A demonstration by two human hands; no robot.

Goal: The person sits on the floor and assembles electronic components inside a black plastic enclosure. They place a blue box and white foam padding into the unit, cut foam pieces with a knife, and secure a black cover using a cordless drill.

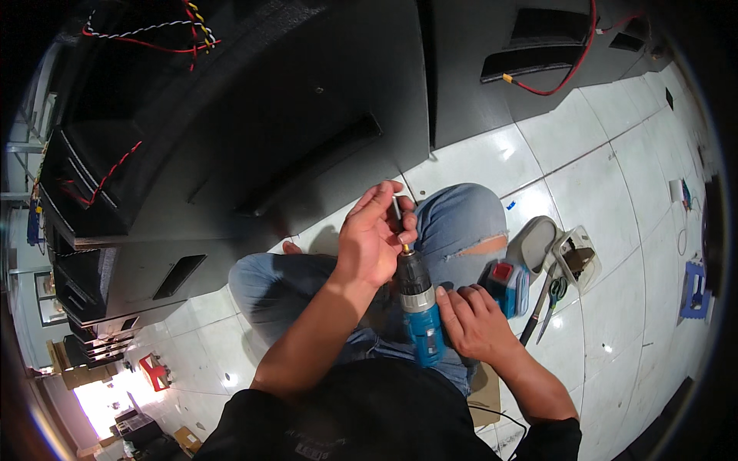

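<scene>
A cordless drill (425, 330) with a teal body, silver collar and black chuck lies across my lap, its nose pointing away from me. My right hand (480, 319) is closed round its handle, which the fingers mostly hide. Just beyond those fingers shows a blue block with a red patch (503, 280), apparently the drill's battery. In front of the chuck, my left hand (377, 234) is closed with curled fingertips on a thin dark bit (398, 213). A brass-coloured piece (407, 248) sits between the bit and the chuck.
Large black cabinets (330, 77) with slots stand ahead and left, loose red wires (565, 83) hanging from them. On the tiled floor (615, 192) to my right are a clear plastic tub (588, 273), a grey dish (532, 242), green-handled scissors (556, 290) and a black-handled blade (529, 330).
</scene>
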